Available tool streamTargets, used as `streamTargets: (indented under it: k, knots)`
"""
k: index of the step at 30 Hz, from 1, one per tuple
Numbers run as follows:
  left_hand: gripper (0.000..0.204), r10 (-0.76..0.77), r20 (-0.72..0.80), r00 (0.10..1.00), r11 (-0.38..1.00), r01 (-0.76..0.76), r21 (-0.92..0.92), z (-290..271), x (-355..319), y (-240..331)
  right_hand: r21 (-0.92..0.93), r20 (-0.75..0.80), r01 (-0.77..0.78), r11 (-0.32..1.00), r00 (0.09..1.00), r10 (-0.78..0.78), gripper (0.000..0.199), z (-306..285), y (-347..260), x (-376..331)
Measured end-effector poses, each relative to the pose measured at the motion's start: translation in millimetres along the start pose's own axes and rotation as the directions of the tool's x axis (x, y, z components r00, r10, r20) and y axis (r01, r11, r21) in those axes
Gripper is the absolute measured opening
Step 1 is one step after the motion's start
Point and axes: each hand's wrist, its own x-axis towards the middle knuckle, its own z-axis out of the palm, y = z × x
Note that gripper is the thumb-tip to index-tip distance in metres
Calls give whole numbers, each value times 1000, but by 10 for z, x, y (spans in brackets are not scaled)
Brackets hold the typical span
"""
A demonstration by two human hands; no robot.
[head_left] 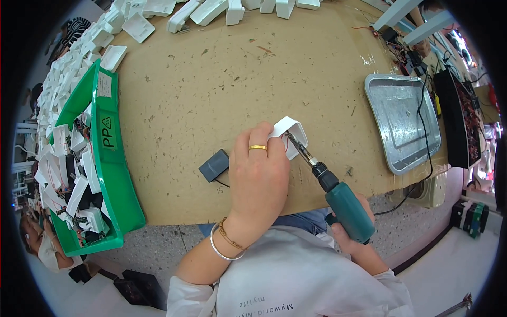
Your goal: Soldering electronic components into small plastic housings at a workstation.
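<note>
My left hand (259, 174) holds a small white plastic housing (289, 129) down on the brown tabletop (222, 79); it wears a gold ring and wrist bangles. My right hand (351, 238) grips a teal electric screwdriver (343, 203). Its bit (298, 145) points up and left into the open housing, where thin red wires show. A small dark grey block (215, 165) with a thin black wire lies just left of my left hand.
A green bin (113, 174) full of white housings and wired parts stands at the left. An empty metal tray (401, 119) sits at the right, a black cable across it. White housings line the far edge (211, 10). Another person's head shows at lower left.
</note>
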Motion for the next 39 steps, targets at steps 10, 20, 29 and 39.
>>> streamTargets:
  k: [10, 20, 29, 39]
  knots:
    - [15, -2, 43, 999, 1000, 2, -11, -15, -14, -8, -68, 40, 104, 992, 994, -101, 37, -23, 47, 32]
    - [14, -11, 48, 999, 998, 14, -60, -7, -27, -29, -49, 12, 83, 995, 997, -82, 38, -21, 15, 27]
    - [12, 22, -23, 999, 1000, -22, -21, 25, 0, -68, -57, 24, 127, 990, 992, -126, 37, -22, 48, 26]
    - [15, 26, -32, 999, 997, -28, -69, 36, -13, -78, -17, 18, 102, 995, 995, -102, 38, -17, 71, 18]
